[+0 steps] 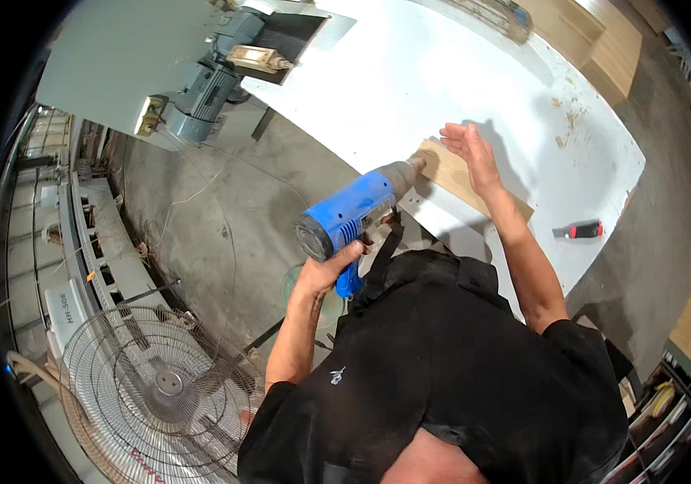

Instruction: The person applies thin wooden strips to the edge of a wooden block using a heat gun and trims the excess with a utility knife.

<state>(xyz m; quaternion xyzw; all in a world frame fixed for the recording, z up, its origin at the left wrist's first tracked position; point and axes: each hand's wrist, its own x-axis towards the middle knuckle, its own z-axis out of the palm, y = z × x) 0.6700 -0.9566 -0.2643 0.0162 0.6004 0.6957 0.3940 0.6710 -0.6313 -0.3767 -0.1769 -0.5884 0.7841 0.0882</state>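
The left hand (331,268) is gripping the handle (348,282) of a blue heat gun (353,202), whose nozzle (401,175) is pointing at the far left end of a pale wooden board (465,185). The board is lying at the near left edge of the white table (410,97). The right hand (478,160) is holding nothing; its fingers are stretching out nearly straight over the board.

Working well here is probably calling for an even gap between nozzle and wood, a steady sweep, and bare fingers well out of any hot stream (the right ones are looking rather near it).

The gun is hiding most of the left fingers, so I cannot tell whether one is pressing the trigger. Whether the nozzle's tip or the right hand is touching the board is also staying unclear. The table's far edge is running partly out of view.
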